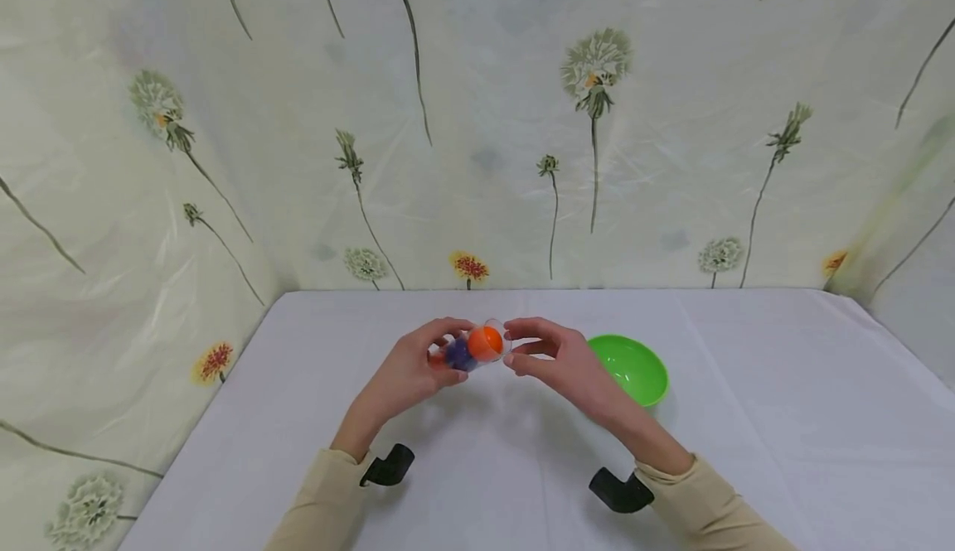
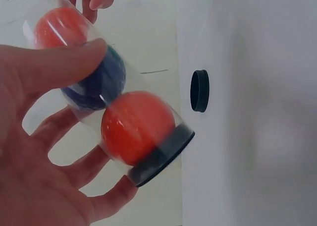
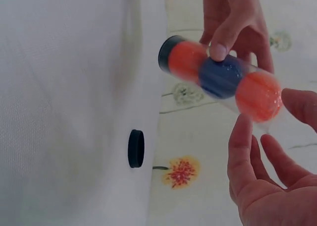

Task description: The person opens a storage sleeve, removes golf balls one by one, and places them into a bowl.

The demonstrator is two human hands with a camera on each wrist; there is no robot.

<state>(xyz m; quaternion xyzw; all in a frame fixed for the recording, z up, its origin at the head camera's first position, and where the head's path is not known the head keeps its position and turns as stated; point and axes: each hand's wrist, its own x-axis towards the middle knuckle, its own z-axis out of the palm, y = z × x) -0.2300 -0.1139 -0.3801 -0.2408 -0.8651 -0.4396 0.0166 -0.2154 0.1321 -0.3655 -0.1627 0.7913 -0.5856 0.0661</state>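
My left hand grips a clear plastic tube, its thumb across one side and the fingers behind. Inside the tube sit an orange ball, a dark blue ball and another orange ball in a row. A black cap closes the end by the left palm; no cap covers the opposite end. There my right hand has its thumb and fingers spread apart, fingertips right at the rim. The tube is tilted and held above the table.
A loose black cap rests on the white-covered table, hidden in the head view. Just behind the right wrist sits a green bowl. A flowered cloth hangs at the table's far edge and along the sides.
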